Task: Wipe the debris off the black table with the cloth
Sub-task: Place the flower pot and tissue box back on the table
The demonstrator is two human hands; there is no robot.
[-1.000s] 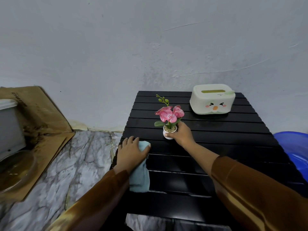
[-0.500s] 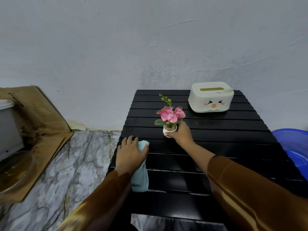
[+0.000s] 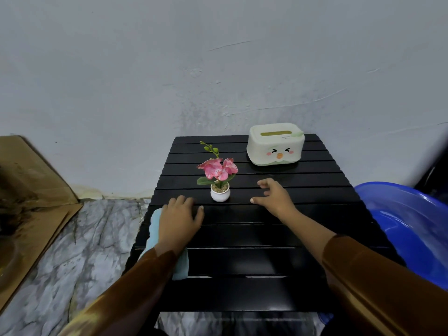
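Observation:
The black slatted table (image 3: 266, 238) fills the middle of the view. A light blue cloth (image 3: 152, 230) lies at its left edge, and my left hand (image 3: 179, 223) presses flat on top of it, hiding most of it. My right hand (image 3: 274, 197) hovers open over the table's middle, fingers spread, holding nothing. A small white pot with a pink flower (image 3: 219, 180) stands between my two hands, a short gap from the right one. I cannot make out any debris on the dark slats.
A cream tissue box with a cartoon face (image 3: 276, 147) sits at the table's far right. A blue plastic basin (image 3: 407, 229) stands right of the table. Cardboard (image 3: 31, 180) leans at the left over a marble-patterned floor (image 3: 80, 238). A grey wall is behind.
My right hand has let go of the flower pot and moved right, now open. The pot stands on the table. My left hand stays on the cloth.

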